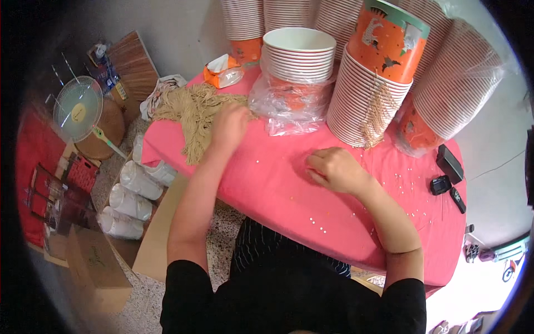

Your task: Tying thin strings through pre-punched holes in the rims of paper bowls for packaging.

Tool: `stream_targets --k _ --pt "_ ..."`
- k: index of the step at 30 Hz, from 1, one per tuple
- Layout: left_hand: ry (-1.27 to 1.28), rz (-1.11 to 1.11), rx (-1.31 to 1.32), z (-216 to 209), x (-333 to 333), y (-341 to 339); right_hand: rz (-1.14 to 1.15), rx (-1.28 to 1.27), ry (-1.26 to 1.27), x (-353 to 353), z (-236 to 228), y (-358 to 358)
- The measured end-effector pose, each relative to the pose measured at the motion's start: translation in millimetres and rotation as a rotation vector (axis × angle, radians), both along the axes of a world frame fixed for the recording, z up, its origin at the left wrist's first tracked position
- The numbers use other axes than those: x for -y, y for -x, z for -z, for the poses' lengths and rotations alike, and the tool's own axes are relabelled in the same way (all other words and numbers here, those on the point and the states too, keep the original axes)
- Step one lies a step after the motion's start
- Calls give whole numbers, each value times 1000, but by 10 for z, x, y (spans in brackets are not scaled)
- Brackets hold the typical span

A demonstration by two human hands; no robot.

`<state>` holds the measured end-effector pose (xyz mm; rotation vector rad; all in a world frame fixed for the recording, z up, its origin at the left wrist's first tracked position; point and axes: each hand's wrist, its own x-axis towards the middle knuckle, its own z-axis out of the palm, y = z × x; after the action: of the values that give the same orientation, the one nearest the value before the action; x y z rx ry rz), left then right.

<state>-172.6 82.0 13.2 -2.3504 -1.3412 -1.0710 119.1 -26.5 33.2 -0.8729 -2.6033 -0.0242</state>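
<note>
A loose heap of tan string (pixel 196 108) lies at the table's far left corner. My left hand (pixel 231 127) rests at the right edge of this heap, fingers curled down over some strands. Nearer the middle, my right hand (pixel 336 168) is closed just above the pink tablecloth (pixel 267 183); whatever its fingers pinch, if anything, is hidden. Beyond my hands stands a stack of white-rimmed orange paper buckets (pixel 361 100), with a bundle of tan string (pixel 379 114) hanging down its side. A shorter bucket stack (pixel 300 61) sits to its left in crumpled clear plastic.
More wrapped bucket stacks (pixel 453 83) line the wall. An orange tissue pack (pixel 222 71) lies behind the heap. A black box (pixel 449 164) and small black items sit at the right edge. White specks dot the cloth. White wrapped rolls (pixel 130 201) and a fan (pixel 79 108) are at left.
</note>
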Motion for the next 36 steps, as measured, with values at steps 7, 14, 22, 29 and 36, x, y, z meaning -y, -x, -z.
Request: stream_targets --k 7,14,22,29,36 --pt "-86 -83 -281 102 -467 509 -23 -70 -4 41 90 81" --pt "110 -126 -176 -46 -308 427 4 -14 23 25 129 41" --pt "35 -105 -171 -39 -276 391 -7 -11 7 50 121 47" --pt "280 -73 291 -132 -224 423 4 8 -20 41 110 29" --pt "-81 159 314 -465 315 -81 35 -61 -42 -7 -41 -33"
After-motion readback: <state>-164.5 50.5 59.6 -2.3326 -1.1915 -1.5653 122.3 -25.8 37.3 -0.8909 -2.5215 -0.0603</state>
